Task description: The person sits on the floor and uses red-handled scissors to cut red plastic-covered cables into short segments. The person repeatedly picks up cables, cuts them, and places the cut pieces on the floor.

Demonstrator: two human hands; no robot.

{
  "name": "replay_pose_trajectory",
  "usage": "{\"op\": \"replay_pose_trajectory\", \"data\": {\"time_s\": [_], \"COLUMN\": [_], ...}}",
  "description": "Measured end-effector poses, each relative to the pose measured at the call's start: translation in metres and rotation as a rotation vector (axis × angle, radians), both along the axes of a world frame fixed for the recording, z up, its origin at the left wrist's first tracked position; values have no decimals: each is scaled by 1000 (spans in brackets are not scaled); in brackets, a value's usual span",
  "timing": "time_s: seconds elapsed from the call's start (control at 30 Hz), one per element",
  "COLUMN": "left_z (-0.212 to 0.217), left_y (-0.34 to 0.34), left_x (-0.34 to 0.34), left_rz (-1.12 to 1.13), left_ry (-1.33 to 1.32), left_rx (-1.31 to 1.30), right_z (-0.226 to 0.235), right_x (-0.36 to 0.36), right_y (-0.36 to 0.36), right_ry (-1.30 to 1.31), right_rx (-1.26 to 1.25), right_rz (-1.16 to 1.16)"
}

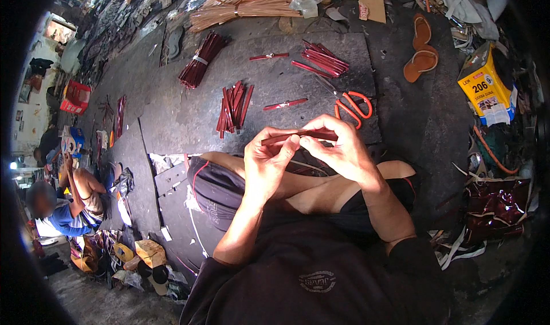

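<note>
Both hands pinch one dark red strip and stretch it crosswise above my crossed legs. Thumbs meet near its middle, my left hand on one half and my right hand on the other. Just beyond lies a red strip with a shiny piece at its centre, and a similar one farther off. Orange-handled scissors rest beyond my right hand. Loose dark red strips lie beyond my left hand, and another pile sits farther right.
A banded bundle of red strips lies at far left of the black board. Tan strips are stacked at the back. Brown sandals and a yellow can stand right. At the left sits another person.
</note>
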State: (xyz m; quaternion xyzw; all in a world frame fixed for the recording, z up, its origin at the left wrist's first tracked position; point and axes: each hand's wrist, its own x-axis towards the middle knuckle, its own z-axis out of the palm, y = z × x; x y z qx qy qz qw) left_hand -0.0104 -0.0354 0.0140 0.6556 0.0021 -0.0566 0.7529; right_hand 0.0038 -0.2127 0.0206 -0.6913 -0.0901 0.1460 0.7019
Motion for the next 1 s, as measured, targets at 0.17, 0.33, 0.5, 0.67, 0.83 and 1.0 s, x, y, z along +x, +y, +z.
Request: {"op": "replay_pose_trajectory", "data": {"time_s": [0.17,0.33,0.5,0.67,0.83,1.0], "left_z": [2,-4,2,-9,-19,-16], "left_y": [3,4,0,6,7,5], "left_x": [2,3,1,7,7,6], "left_rz": [-32,-44,-73,-67,-39,-42], "left_ry": [78,119,91,79,95,72], "left_rx": [34,-43,-31,38,20,196], "right_z": [-12,-6,-9,-2,-7,-15], "right_x": [-2,-2,0,0,1,-2], "right_y": [2,5,-1,3,6,14], "right_ry": [-199,-270,-243,-139,-467,-487], "right_rx": [-102,-215,-226,-131,-336,-372], "right_rz": [-49,-61,-24,32,-67,-114]}}
